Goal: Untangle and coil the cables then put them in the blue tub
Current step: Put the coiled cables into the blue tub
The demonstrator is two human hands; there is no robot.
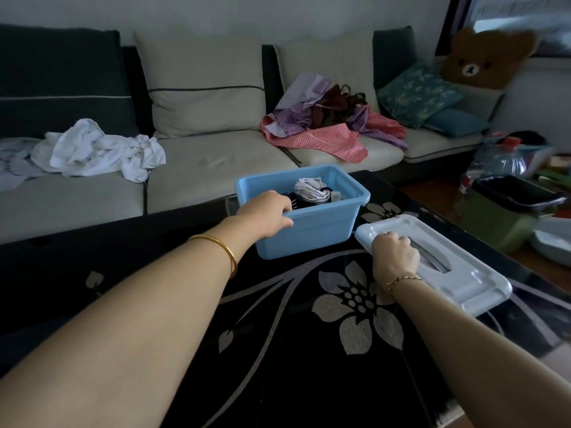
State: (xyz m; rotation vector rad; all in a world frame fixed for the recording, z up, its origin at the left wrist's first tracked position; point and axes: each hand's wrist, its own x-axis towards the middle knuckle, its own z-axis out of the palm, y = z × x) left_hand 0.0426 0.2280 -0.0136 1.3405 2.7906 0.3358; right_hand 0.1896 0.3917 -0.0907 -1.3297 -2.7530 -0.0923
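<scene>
Sofa [200,168] spans the top of frame, not relevant. Black floral bench [278,350] fills the lower half. Blue tub [309,236] sits centre frame on it. White lid [469,282] lies flat just right of the tub, not touching.

Left hand [267,211] grasps the tub's near-left rim, thumb outside the wall. Right hand [395,256] is curled onto the lid at its handle recess.

White coiled cable [310,188] and black cable [292,200] are already inside the tub, so this looks like lidding up.

To do it well:
- pin the tub with the left hand
- lift the lid level
- check the coils sit below the rim before seating

Can't see:
- tub floor, behind the near wall
- whether the black cable is coiled
- right fingertips
</scene>
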